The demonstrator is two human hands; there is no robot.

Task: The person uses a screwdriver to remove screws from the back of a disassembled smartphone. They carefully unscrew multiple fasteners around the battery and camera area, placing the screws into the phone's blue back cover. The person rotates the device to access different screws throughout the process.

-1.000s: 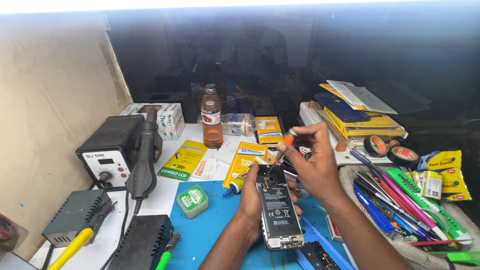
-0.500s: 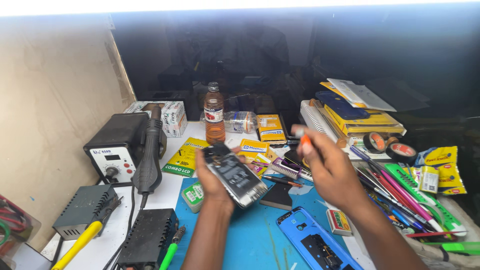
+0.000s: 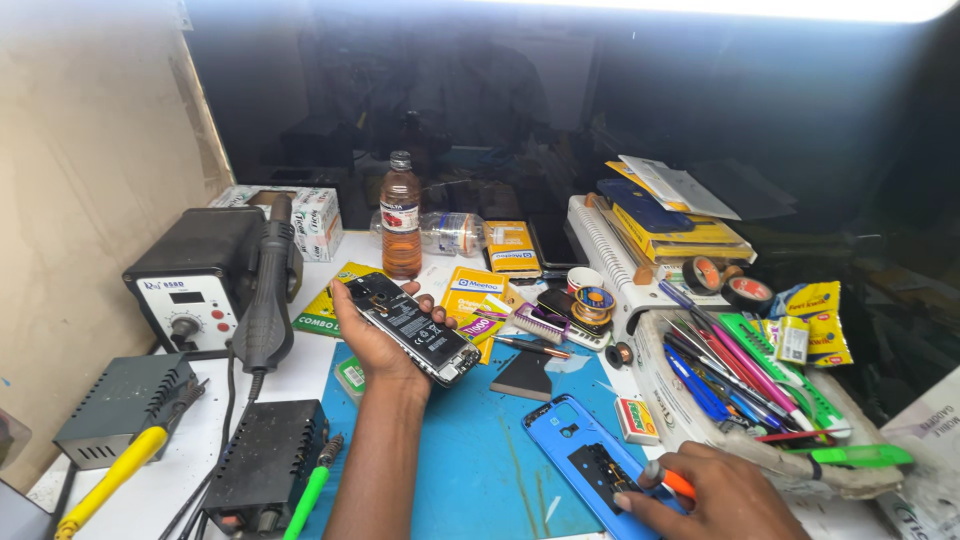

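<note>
Blue mat [image 3: 480, 470]: left hand [image 3: 375, 335] still gripping opened phone [image 3: 412, 327], right hand [image 3: 725, 495] now lowered, pinching screwdriver [image 3: 668, 482].

Opened smartphone [image 3: 410, 328]: black, back cover off, internals and battery exposed; held tilted above blue mat, top end toward upper left. Blue back cover [image 3: 590, 455]: inner face up, flat on mat, camera cutouts at far end, near end under fingers. Orange-handled tool [image 3: 672, 481]: mostly hidden in fist, over cover's near right edge.
</note>
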